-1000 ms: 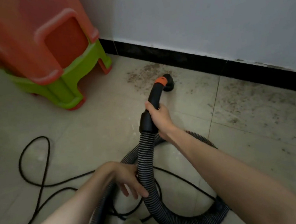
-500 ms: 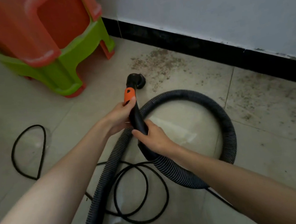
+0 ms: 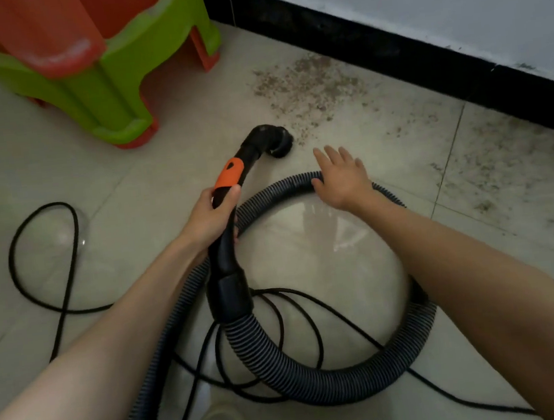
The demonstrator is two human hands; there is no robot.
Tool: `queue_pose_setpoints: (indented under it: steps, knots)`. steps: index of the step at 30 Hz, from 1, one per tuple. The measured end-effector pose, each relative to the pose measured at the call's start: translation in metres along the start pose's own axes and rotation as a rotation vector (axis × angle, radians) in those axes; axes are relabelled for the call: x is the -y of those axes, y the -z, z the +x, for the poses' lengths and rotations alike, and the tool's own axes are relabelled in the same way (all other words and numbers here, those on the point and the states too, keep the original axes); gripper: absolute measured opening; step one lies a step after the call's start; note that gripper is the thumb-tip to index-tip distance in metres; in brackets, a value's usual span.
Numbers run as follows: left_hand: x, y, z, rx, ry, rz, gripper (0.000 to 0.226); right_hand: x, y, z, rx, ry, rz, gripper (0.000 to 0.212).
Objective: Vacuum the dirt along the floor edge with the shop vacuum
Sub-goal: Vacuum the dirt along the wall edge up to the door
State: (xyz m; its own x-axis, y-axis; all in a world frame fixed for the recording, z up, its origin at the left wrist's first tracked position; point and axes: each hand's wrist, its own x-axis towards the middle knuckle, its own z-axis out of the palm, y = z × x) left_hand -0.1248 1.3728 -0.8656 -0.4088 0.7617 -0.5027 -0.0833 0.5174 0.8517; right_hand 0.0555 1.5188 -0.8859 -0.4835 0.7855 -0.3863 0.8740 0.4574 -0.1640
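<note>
Because the ribbed grey hose [image 3: 321, 381] loops wide over the glossy tile floor [image 3: 477, 240] and crosses the thin black cord [image 3: 68, 290], I reckon a hard pull could snag it and jerk the round brush nozzle [image 3: 270, 140] off the gritty dirt [image 3: 306, 83] by the black skirting [image 3: 387, 40]. The left hand [image 3: 214, 213] grips the smooth black wand [image 3: 227, 235] below its orange collar; the right hand [image 3: 342, 177] lies flat, fingers spread, on the hose, gripping nothing.

Floor [image 3: 71, 183]: pale glossy tiles ran up to a black skirting strip [image 3: 388, 44] at the far wall.
Dirt [image 3: 306, 83]: brown grit lay scattered along the far edge, spreading right.
Hose [image 3: 320, 376]: a ribbed grey loop lay near centre.
Cable [image 3: 46, 268]: black coils sprawled at left.
Stools [image 3: 91, 79]: stacked green and orange, far left.
</note>
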Motion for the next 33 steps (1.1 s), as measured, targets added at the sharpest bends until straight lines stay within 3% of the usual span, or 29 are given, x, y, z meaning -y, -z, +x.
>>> queue_pose_setpoints:
  steps: [4,8,12,18,22,33]
  knots:
    - [0.006,0.002,0.004,-0.036,0.023,-0.030,0.030,0.001,-0.015,0.018,0.185,0.006,-0.060,0.063]
    - [0.015,0.001,0.013,-0.154,-0.007,-0.111,0.018,0.002,-0.040,-0.004,0.138,0.046,-0.146,0.057]
    - [0.019,-0.010,0.022,-0.238,-0.004,-0.123,0.019,-0.012,-0.045,-0.026,0.225,0.063,-0.141,0.058]
    - [-0.021,-0.032,0.051,-0.131,-0.019,0.133,0.034,-0.024,-0.038,-0.048,0.352,0.093,-0.040,0.064]
    - [-0.039,-0.036,0.054,-0.080,-0.030,0.294,0.033,-0.020,-0.021,-0.049,0.392,0.121,0.052,0.050]
    - [-0.038,-0.031,0.048,-0.134,0.012,0.254,0.032,-0.033,-0.027,-0.024,0.297,-0.010,0.291,0.044]
